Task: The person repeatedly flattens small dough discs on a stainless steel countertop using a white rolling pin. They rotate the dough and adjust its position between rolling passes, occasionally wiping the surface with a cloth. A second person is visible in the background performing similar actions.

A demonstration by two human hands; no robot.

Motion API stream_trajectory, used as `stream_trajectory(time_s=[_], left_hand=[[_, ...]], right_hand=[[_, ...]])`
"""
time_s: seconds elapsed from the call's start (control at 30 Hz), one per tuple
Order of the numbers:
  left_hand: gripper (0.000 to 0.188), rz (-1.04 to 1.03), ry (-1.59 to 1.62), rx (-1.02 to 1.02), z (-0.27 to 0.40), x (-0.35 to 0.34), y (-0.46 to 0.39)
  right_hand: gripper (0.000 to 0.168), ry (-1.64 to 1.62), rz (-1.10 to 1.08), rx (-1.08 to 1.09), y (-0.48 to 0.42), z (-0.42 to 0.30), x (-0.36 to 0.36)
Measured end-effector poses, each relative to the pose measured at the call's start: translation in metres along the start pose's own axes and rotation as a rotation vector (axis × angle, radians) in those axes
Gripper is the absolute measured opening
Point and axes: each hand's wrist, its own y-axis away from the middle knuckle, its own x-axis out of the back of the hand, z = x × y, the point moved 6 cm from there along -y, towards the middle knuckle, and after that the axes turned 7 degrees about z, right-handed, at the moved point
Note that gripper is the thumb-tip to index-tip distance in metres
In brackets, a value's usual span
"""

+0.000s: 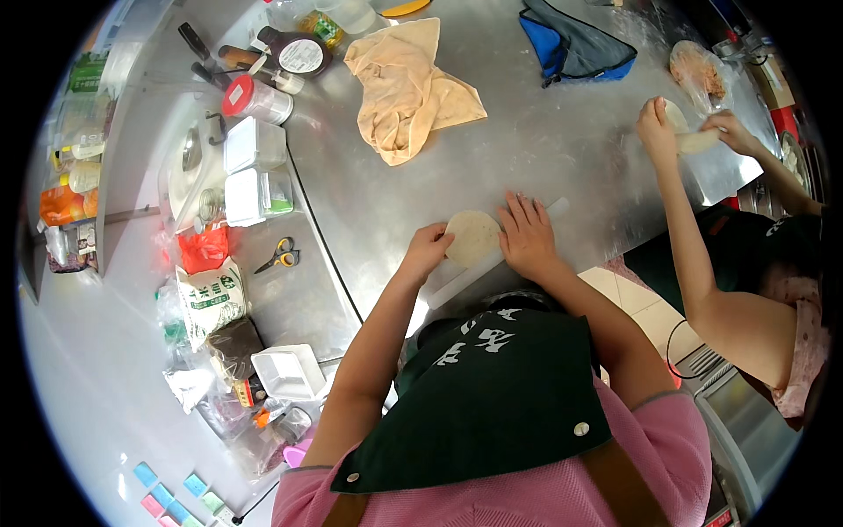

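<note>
A flat round of dough (473, 240) lies at the near edge of the steel worktop (461, 178). My left hand (427, 250) pinches its left rim between thumb and fingers. My right hand (527, 236) rests palm down at the right side of the round, fingers spread, over a pale rolling pin (461, 284). The pin slants along the table edge; one end shows beyond my right fingertips and the other below the dough. Part of the pin is hidden under my right hand.
A beige cloth (411, 92) lies ahead, a blue and grey cloth item (579, 49) further right. At right a co-worker's hands (658, 122) hold dough near a plastic bag of filling (698, 72). Leftward are scissors (282, 253), white-lidded containers (253, 145), a red-lidded jar (257, 99) and bags.
</note>
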Motion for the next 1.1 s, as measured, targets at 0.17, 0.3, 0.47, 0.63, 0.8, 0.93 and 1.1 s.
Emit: stream_trajectory(time_s=[0.17,0.3,0.47,0.63,0.8,0.93,1.1], left_hand=[[0.026,0.044,0.089,-0.078,0.003,-0.001,-0.013],[0.031,-0.014,-0.161,-0.119,0.018,-0.004,-0.024],[0.033,-0.04,-0.68,-0.258,0.034,-0.016,-0.031],[0.028,0.007,-0.7,-0.389,0.062,-0.023,-0.001],[0.024,0.024,-0.449,-0.311,0.047,-0.016,0.003],[0.023,0.081,-0.553,-0.16,0.013,-0.003,-0.015],[0.025,0.085,-0.369,-0.137,0.014,0.001,-0.016]], right_hand=[[0.053,0.029,-0.096,-0.084,-0.027,-0.003,-0.017],[0.056,0.016,-0.106,-0.022,-0.007,-0.002,-0.01],[0.06,0.016,-0.126,-0.053,-0.032,-0.004,-0.017],[0.056,-0.148,-0.138,0.139,0.026,0.011,0.018],[0.04,-0.113,-0.216,0.196,0.05,0.02,0.035],[0.039,-0.131,-0.225,0.216,0.022,0.014,0.031],[0.04,-0.094,-0.063,0.145,-0.015,0.009,0.007]])
